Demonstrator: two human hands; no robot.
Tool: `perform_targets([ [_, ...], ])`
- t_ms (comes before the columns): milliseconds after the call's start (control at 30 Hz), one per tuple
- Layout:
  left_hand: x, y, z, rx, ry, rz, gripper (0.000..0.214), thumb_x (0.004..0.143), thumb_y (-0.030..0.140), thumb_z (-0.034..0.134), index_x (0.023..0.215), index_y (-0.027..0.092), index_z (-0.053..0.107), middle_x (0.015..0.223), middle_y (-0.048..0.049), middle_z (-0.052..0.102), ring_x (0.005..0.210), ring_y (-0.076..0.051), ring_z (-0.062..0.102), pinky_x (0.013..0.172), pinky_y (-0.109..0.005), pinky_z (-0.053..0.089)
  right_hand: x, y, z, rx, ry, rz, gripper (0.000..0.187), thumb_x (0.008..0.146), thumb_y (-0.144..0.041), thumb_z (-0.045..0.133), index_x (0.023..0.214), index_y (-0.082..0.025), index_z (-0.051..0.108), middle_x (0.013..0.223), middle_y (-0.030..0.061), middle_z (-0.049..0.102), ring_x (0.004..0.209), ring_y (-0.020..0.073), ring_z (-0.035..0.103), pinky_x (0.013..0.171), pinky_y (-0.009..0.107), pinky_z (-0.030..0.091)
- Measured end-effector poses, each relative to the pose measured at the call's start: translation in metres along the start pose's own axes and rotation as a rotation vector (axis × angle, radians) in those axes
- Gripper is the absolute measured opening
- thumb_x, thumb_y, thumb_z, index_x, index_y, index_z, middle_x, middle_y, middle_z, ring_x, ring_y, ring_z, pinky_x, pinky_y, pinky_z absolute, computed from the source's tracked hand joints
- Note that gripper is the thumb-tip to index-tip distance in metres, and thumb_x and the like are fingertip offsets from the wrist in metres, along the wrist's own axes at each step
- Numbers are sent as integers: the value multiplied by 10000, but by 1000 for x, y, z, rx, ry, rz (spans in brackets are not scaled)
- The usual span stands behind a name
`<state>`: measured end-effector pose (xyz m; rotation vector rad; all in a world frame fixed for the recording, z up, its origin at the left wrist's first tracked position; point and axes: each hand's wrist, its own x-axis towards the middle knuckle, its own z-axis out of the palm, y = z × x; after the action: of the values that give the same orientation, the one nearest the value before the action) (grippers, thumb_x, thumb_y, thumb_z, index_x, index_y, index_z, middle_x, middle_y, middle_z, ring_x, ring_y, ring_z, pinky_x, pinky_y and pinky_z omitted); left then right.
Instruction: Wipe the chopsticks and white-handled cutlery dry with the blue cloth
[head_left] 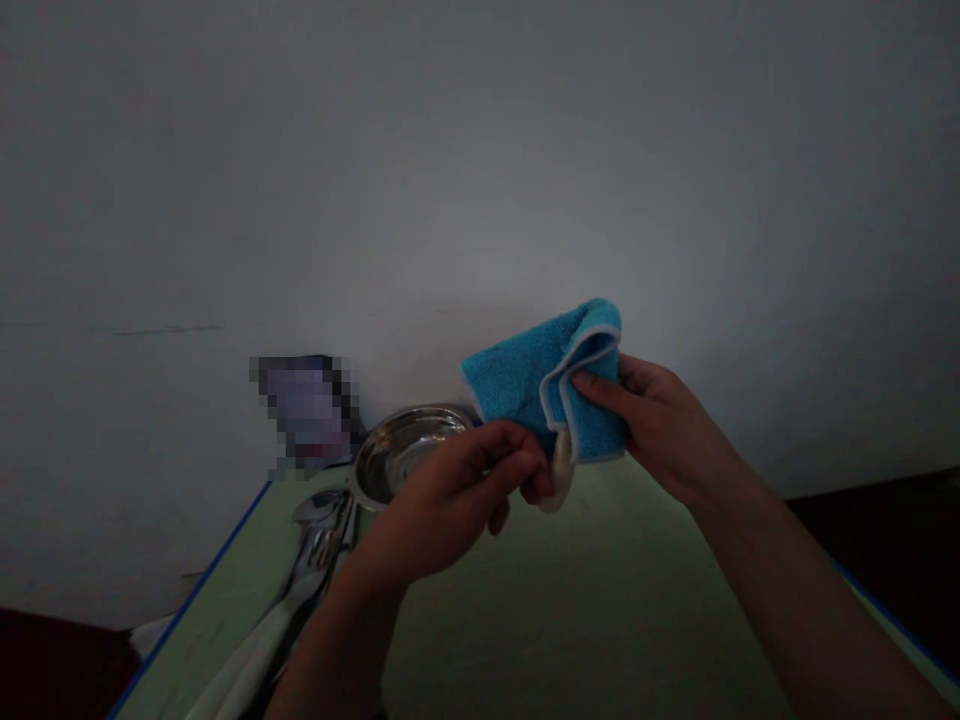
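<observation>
A bare grey wall (480, 150) fills the dim background, and a pale green counter (600, 620) with a blue edge runs away from it toward the camera. Along the counter's left edge lies a heap of cutlery (319, 545), with spoon heads pointing toward the far end. Just past it, at the far left corner, sits a steel bowl (401, 450), and a blurred-out patch (307, 410) stands behind that against the wall. The left hand (457, 500) is raised above the counter in front of the bowl, its grip pinched tight on a spoon (561, 478), whose pale head shows just below the fingers. A folded blue cloth (525, 375) wraps over the spoon's upper part. The right hand (667, 430) holds the cloth, its grip closed with the thumb pressing the fold, above the counter's far edge.
</observation>
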<state>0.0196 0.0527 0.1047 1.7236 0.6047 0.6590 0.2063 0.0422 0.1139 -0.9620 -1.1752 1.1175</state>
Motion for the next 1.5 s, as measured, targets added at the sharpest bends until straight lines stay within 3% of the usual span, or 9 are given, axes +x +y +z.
perform_targets([
  [567, 2, -6, -2, 121, -42, -81, 201, 858, 321, 434, 823, 152, 537, 744, -18, 592, 593, -94, 526, 485, -194, 423, 0, 4, 1, -18, -15, 35, 178, 702, -325, 641, 834, -206, 635, 769, -1, 647, 630, 115, 564, 609, 260, 443],
  [733, 0, -5, -7, 279, -10, -121, 203, 821, 355, 490, 813, 164, 555, 779, -23, 623, 610, -106, 543, 514, -207, 442, 1, 8, 3, -28, -31, 50, 194, 696, -328, 645, 843, -202, 636, 792, 7, 662, 665, 128, 581, 637, 270, 457],
  [900, -2, -11, -3, 477, 19, -145, 364, 712, 466, 603, 928, 180, 539, 886, -42, 620, 746, -168, 579, 627, -271, 455, 3, 24, 16, 11, 11, 44, 220, 730, -341, 608, 904, -206, 617, 837, 12, 657, 732, 143, 590, 695, 292, 462],
  [1000, 0, -15, 2, 457, -3, -177, 270, 803, 439, 485, 853, 177, 525, 734, -10, 601, 625, -141, 571, 580, -261, 439, 5, 37, 24, 122, 41, 56, 237, 762, -349, 559, 954, -215, 588, 887, 23, 655, 757, 157, 598, 715, 317, 462],
  [1133, 2, -15, 3, 307, 22, -200, 279, 865, 406, 366, 732, 183, 470, 534, 56, 450, 450, -82, 430, 454, -205, 348, 8, 48, 22, 171, 22, 107, 246, 732, -315, 596, 949, -201, 580, 914, 27, 657, 772, 150, 595, 764, 318, 450],
  [1300, 4, -13, 4, 239, 92, -198, 339, 871, 421, 346, 639, 186, 423, 535, 45, 424, 467, -86, 386, 455, -215, 310, 10, 48, 14, 248, -96, 232, 216, 690, -262, 647, 879, -176, 590, 868, 34, 665, 750, 138, 591, 767, 294, 448],
  [1500, 4, -8, 20, 357, 53, -169, 267, 861, 400, 379, 732, 195, 491, 577, 28, 510, 532, -120, 468, 519, -236, 352, 12, 51, 18, 322, 48, 271, 177, 698, -314, 646, 804, -175, 616, 768, 24, 669, 670, 128, 594, 697, 268, 460],
])
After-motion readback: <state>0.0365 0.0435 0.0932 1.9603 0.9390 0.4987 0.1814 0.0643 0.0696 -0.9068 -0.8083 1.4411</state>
